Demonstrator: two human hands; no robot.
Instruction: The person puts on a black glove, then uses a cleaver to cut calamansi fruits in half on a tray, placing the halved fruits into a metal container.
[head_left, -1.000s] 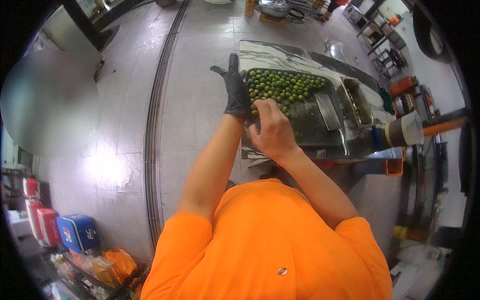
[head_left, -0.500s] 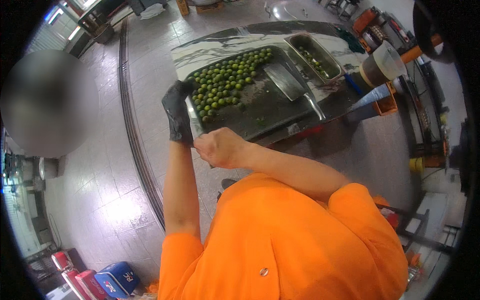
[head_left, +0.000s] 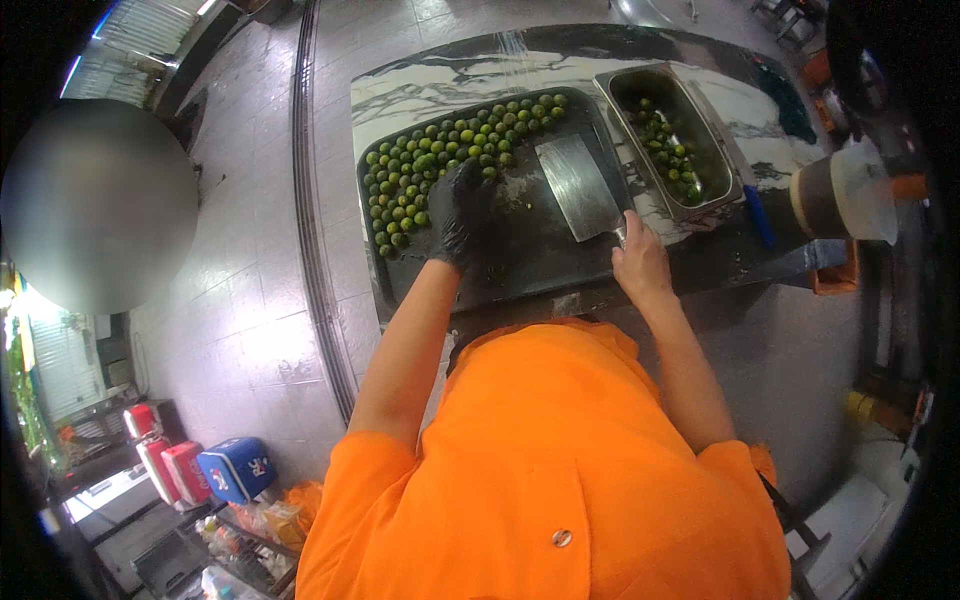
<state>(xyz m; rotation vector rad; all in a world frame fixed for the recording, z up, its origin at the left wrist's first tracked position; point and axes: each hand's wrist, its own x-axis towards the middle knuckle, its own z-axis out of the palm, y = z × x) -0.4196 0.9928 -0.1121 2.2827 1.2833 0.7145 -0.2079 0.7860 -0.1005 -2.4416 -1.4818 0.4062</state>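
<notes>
Small green limes [head_left: 410, 185] lie in a loose layer over the left and far part of a dark tray [head_left: 530, 275]. In a black glove, my left hand [head_left: 460, 215] reaches over the tray to the near edge of the limes. Its fingers blend into the dark surface, so their pose is hidden. The bare fingers of my right hand [head_left: 641, 258] wrap around the handle of a cleaver [head_left: 578, 190]. The broad metal blade lies flat on the tray's right side, pointing away from me.
Right of the tray, a rectangular steel pan [head_left: 706, 204] contains several limes or pieces. Beside it lies a blue handle [head_left: 759, 215]. A clear plastic jug [head_left: 866, 190] stands at the right edge of the marble-patterned table [head_left: 440, 80]. Coolers [head_left: 237, 470] sit on the floor at lower left.
My right hand has left the left glove's cuff and taken hold of the cleaver's handle. My gloved left hand has moved right, from the tray's left edge to the limes.
</notes>
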